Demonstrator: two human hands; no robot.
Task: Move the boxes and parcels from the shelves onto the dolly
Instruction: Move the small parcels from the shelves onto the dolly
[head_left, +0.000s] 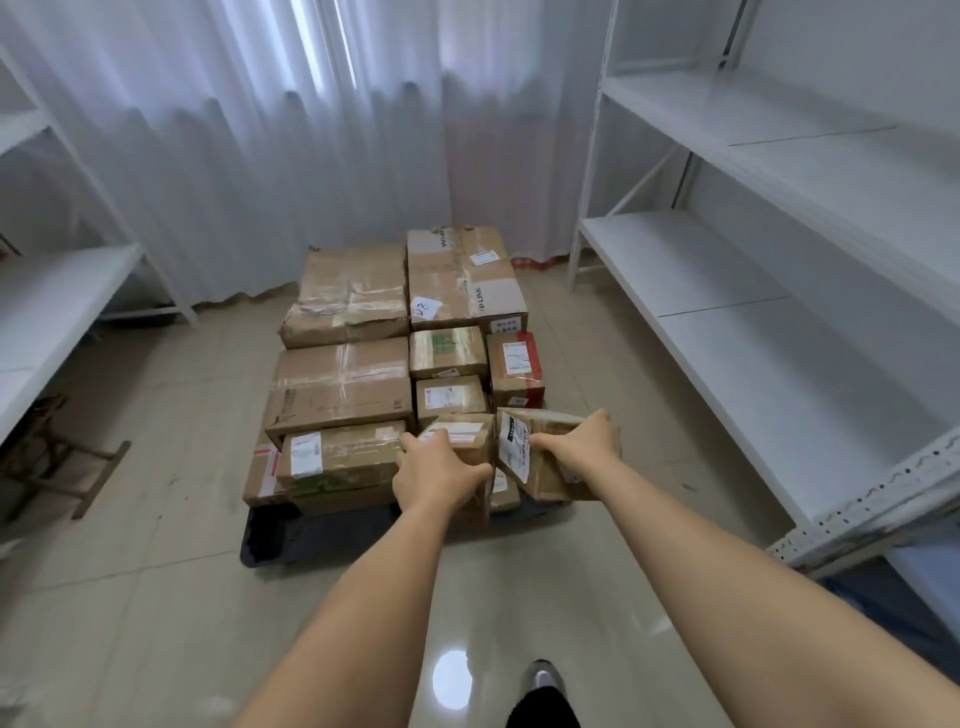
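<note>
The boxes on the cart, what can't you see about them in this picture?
- Dolly, head view: only a dark near edge shows; the boxes cover the rest.
- Small box under the left hand: the hand covers part of its top.
- Tilted parcel held by the right hand: the hand hides part of it.
- Shipping labels: print too small to read.
- Lower layers of boxes: hidden by those on top.

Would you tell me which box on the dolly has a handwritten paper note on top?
The large TP-LINK box at the far right corner; a loose white slip lies on it, while others carry printed shipping labels.
</note>
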